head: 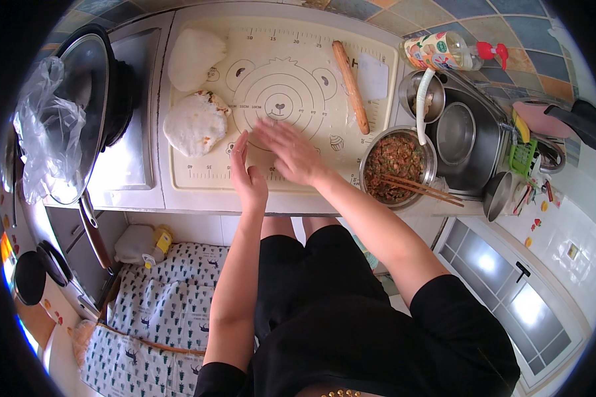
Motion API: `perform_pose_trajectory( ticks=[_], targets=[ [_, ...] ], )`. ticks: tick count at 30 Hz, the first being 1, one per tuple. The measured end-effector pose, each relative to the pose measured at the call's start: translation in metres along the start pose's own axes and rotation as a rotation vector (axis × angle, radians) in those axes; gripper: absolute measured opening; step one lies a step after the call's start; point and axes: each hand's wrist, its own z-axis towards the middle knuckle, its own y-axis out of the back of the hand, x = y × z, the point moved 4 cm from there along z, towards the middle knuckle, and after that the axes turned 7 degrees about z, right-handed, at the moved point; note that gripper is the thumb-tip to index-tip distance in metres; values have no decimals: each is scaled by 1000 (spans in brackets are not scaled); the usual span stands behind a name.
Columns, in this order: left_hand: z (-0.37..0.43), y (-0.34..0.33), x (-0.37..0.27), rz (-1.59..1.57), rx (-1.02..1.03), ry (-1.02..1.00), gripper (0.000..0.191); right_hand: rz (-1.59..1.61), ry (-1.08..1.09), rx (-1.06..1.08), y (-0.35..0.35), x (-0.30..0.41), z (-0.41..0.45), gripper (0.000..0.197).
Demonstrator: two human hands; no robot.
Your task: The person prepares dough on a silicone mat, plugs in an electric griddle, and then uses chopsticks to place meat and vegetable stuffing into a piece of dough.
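Note:
My left hand (248,181) is raised over the near part of a cream baking mat (347,171) printed with a bear face and rulers. Nothing shows in its grasp. My right hand (290,154) is spread over the printed rings, fingers extended and holding nothing. Left of my hands lies a round, floury dough cake (196,126) with bits of filling showing at its top edge. A flat pale dough piece (194,58) lies just above it. A wooden rolling pin (351,87) rests aslant on the mat's right part. Right of the mat, a metal bowl (433,171) holds chopped filling (395,161) and wooden chopsticks (422,189).
A lidded pan (110,94) with a plastic bag (49,129) on it stands left. At the right are a sink (482,168) with a metal basin (456,133), a small metal bowl (439,106) and a red-pump bottle (439,51). A knotty handle (95,238) juts past the counter edge.

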Motion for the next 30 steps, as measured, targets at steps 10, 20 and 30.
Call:
perform_pose_trajectory(
  ticks=[10,20,30],
  targets=[
    [-15,8,-15,234,185,5,58,464,-300,-119,31,3,-55,57],
    [-9,-3,-10,607,276,40,43,310,-583,-221,6,-10,-52,30],
    [-21,-18,-17,446,132,114,20,188,-415,-315,-4,10,-32,21]
  ],
)
